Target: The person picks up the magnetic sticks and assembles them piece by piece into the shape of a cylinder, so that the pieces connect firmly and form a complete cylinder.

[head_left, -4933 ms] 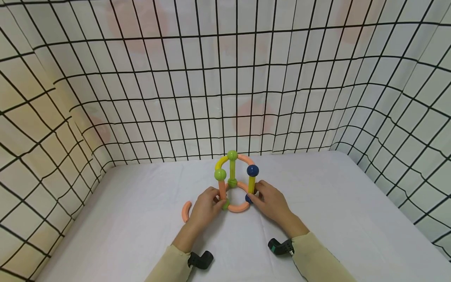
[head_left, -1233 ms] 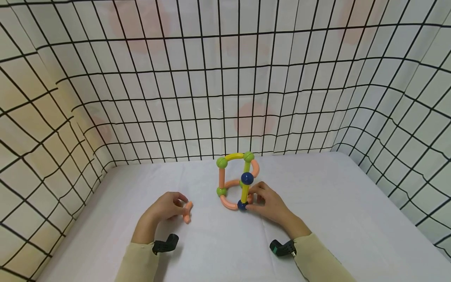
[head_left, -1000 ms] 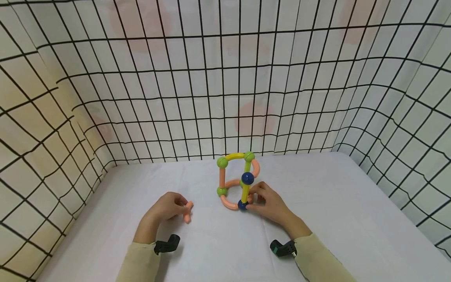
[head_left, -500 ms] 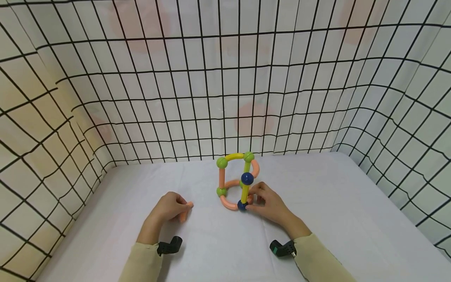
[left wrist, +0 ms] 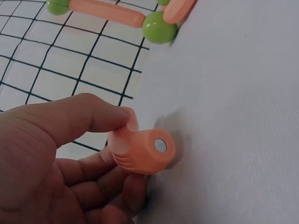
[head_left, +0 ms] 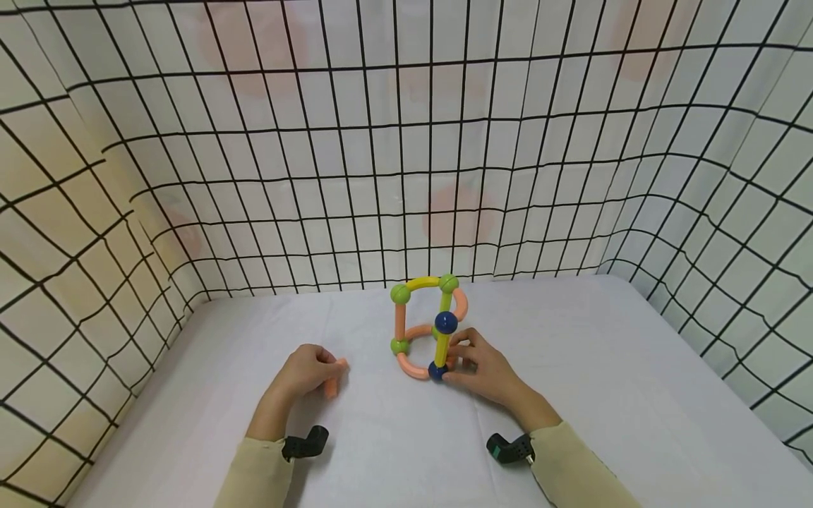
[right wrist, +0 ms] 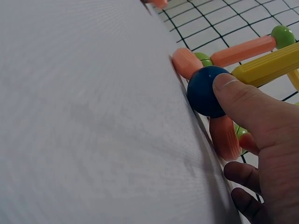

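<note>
My left hand [head_left: 305, 370] pinches a loose, curved orange magnetic rod [head_left: 332, 387] between thumb and fingers. In the left wrist view that rod [left wrist: 145, 154] shows a round metal disc in its end, close over the white surface. To the right stands a frame of magnetic rods and balls. My right hand [head_left: 489, 363] holds it at the lower blue ball [head_left: 437, 371], under an upright yellow rod [head_left: 442, 349]. In the right wrist view the thumb presses on this blue ball [right wrist: 205, 93]. An upper blue ball [head_left: 446, 322] caps the yellow rod.
The frame also has an upright orange rod [head_left: 400, 322] with a green ball [head_left: 400, 294] on top. A curved yellow rod [head_left: 423, 281] runs to another green ball [head_left: 448, 283]. White cloth [head_left: 571, 353] covers the table, and black grid netting [head_left: 432, 148] rises around it.
My left hand has left the frame, moved left to the loose orange rod and now pinches it, tilting it slightly. The frame has turned; my right hand stays at the lower blue ball.
</note>
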A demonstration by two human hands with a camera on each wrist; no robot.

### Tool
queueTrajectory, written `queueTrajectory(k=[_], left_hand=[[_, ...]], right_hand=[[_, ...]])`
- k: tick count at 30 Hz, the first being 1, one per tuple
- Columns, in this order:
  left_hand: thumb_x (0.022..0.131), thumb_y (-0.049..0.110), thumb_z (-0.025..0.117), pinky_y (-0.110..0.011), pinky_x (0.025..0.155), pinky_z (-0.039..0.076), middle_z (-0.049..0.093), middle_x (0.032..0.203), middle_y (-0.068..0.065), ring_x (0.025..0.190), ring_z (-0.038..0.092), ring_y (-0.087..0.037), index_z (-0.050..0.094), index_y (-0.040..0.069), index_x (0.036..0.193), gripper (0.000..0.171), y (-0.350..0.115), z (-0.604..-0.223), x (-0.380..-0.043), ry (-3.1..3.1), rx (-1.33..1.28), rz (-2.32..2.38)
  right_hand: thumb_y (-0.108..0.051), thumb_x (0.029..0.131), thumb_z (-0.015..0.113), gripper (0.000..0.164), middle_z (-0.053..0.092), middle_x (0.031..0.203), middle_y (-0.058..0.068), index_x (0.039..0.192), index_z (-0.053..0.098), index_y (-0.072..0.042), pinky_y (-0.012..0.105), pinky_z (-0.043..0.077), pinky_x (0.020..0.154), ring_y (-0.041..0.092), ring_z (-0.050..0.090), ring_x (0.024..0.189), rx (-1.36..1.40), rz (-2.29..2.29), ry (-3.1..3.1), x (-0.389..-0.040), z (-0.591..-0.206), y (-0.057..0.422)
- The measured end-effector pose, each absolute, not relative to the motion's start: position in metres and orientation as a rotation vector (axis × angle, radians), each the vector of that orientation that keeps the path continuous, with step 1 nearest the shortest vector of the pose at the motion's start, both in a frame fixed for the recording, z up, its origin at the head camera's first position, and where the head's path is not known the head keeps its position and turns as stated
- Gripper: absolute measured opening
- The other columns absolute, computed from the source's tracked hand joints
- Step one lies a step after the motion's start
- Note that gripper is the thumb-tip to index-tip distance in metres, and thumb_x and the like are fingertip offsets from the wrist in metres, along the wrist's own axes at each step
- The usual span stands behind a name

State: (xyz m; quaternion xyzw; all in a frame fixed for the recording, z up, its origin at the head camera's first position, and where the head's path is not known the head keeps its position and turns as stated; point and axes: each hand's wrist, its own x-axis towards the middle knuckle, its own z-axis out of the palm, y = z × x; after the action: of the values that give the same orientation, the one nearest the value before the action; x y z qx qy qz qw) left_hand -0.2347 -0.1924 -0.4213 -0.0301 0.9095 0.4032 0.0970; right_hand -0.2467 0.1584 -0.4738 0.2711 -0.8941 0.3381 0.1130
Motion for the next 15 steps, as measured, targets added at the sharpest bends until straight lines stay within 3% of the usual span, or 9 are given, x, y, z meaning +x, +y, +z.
queueTrajectory(k=[6,15], left_hand=[[0.094,0.031,0.069,-0.026,0.062,0.043,0.068,0.067,-0.003,0.069,0.055,-0.016,0.061,0.003,0.101,0.029,-0.19,-0.424,-0.24,2.68,-0.071,1.393],[0.093,0.037,0.071,-0.029,0.057,0.047,0.07,0.069,-0.004,0.065,0.061,-0.018,0.056,0.005,0.107,0.038,-0.182,-0.418,-0.243,2.556,-0.08,1.678]], right_hand=[[-0.03,0.081,0.083,0.025,0.052,0.122,-0.001,0.1,0.073,-0.018,0.021,0.045,0.072,0.007,0.052,0.085,0.808,0.977,-2.627,-0.248,-0.476,0.159],[-0.03,0.08,0.084,0.026,0.055,0.121,-0.002,0.102,0.074,-0.019,0.021,0.045,0.072,0.008,0.052,0.084,0.805,0.962,-2.637,-0.247,-0.475,0.158]])
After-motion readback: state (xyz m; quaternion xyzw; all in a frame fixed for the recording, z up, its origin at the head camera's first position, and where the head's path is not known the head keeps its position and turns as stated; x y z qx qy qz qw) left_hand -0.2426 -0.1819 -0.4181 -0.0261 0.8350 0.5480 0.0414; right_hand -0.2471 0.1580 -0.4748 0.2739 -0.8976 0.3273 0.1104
